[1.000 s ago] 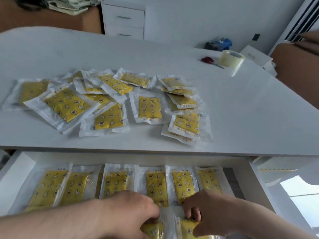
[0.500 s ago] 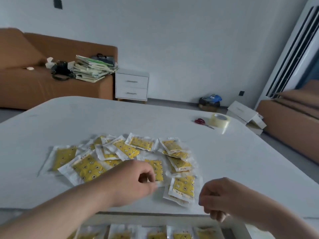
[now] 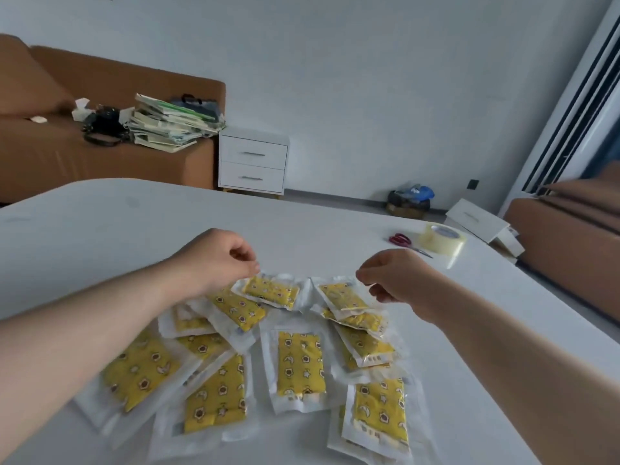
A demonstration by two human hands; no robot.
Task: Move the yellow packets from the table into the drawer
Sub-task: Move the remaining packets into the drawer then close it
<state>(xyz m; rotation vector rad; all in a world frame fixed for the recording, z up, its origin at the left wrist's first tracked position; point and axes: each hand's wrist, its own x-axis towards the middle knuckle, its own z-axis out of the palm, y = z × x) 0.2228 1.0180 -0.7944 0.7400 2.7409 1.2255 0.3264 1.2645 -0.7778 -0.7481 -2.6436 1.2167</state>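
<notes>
The room has a pale wall, a brown sofa (image 3: 50,156) with a stack of papers (image 3: 171,125) on it, and a white nightstand (image 3: 253,161) beside. In front stands the white desk (image 3: 335,226). Near its right edge lie red scissors (image 3: 401,239) and a roll of clear tape (image 3: 443,241), well apart from the work.

The yellow packets (image 3: 298,360) lie in a loose heap in the middle of the desk toward its near edge, many overlapping. Both hands reach over the heap to its far side. The left hand (image 3: 218,260) has curled fingers, with the tips together at the far-left corner of the left packet (image 3: 270,292), whose long axis runs almost across, from left to right. The right hand (image 3: 389,276) is also curled, its fingertips at the far edge of the right packet (image 3: 342,298), which lies slanted, from far left to near right. The film at the edges is clear, so I cannot tell if either hand really pinches it or only touches.

Each hand is nearer to its own packet. I judge that both packets must come back over the heap toward the person. The drawer is not in view.
</notes>
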